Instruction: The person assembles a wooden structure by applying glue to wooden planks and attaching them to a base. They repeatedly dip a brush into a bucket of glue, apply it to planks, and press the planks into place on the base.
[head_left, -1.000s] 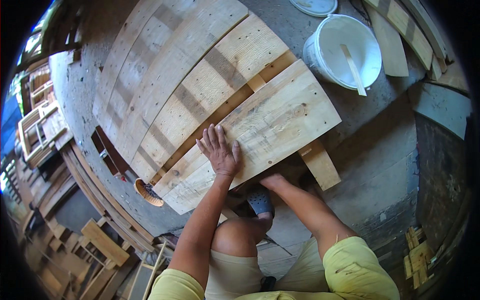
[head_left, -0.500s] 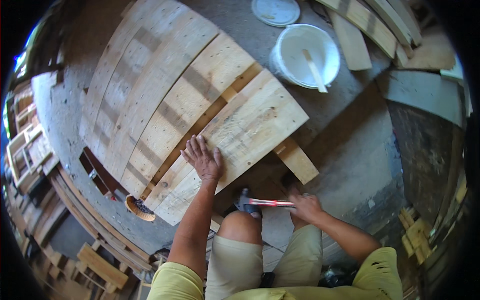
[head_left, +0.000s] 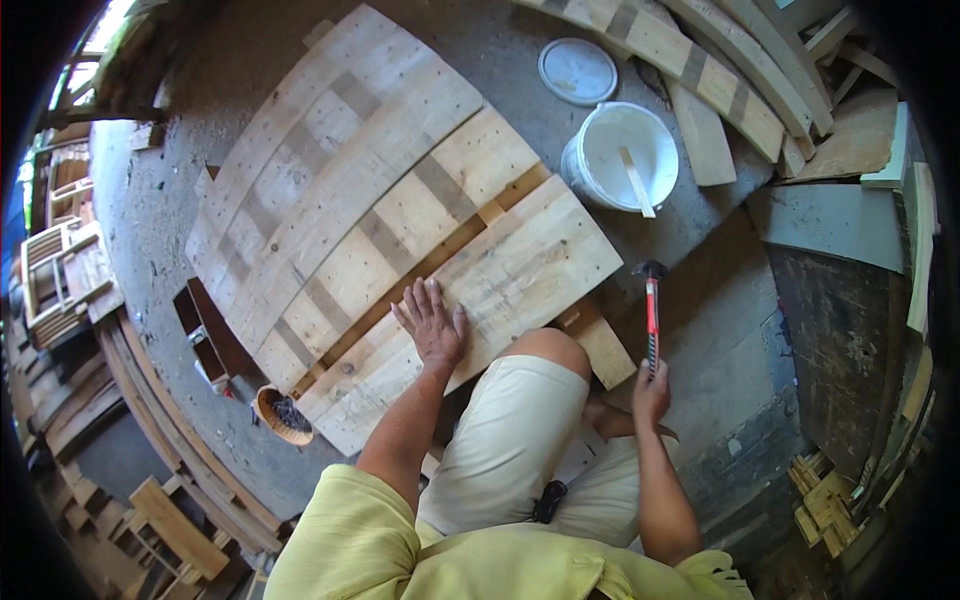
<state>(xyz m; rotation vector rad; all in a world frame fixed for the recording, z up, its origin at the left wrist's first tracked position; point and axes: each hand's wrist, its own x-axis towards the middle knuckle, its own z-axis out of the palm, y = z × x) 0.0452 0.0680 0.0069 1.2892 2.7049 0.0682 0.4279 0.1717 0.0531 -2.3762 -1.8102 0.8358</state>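
My left hand (head_left: 432, 325) lies flat, fingers spread, on the nearest wide plank (head_left: 540, 255) of a wooden panel. Several boards (head_left: 400, 190) make up that panel, and a gap runs between the nearest plank and the one beyond it. In my right hand (head_left: 651, 395) is a hammer (head_left: 652, 310) with a red and dark handle, gripped low with its dark head pointing up and away from me. The hammer is apart from the panel, to its right. A short wooden piece (head_left: 598, 343) sticks out from under the nearest plank beside my knee.
Beyond the panel's right end stands a white bucket (head_left: 588, 178) with a wooden stick in it, its lid (head_left: 578, 70) on the floor. A basket of dark bits (head_left: 283, 415) and an open wooden box (head_left: 207, 335) are at the left. Stacked boards (head_left: 690, 60) lie far right.
My right hand has swung the hammer from pointing left near my knee to pointing away from me, farther right. My knee has moved right, toward the panel. My left hand stays on the plank.
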